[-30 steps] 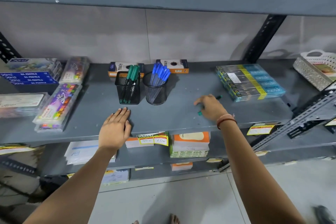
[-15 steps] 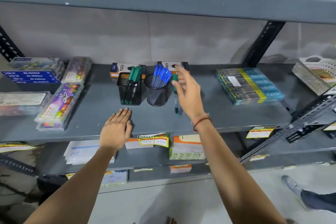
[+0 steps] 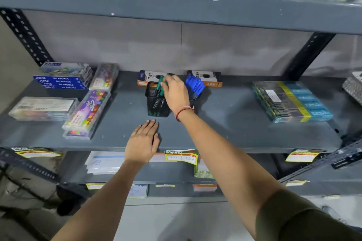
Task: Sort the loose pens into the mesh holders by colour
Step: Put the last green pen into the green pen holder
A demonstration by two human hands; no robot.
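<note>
A square black mesh holder [image 3: 154, 103] stands at the back middle of the grey shelf [image 3: 225, 127] with green pens [image 3: 159, 84] upright in it. My right hand [image 3: 175, 92] hovers over its right rim, fingertips pinched on a green pen that dips into the holder. To the right, a round mesh holder [image 3: 196, 100] with blue pens [image 3: 195, 85] is partly hidden behind my right wrist. My left hand [image 3: 143, 143] lies flat, palm down, on the shelf's front edge, holding nothing.
Two pen boxes [image 3: 206, 78] lie behind the holders. Pastel boxes [image 3: 60, 82] and clear colour cases [image 3: 88, 113] fill the left side. A wrapped pack [image 3: 290, 101] lies at the right, a white basket [image 3: 352, 88] beyond it. The upper shelf [image 3: 176, 6] hangs overhead.
My right hand picked a green pen off the shelf at the right, carried it left past the blue holder, and now has it at the green holder. The left hand stayed put.
</note>
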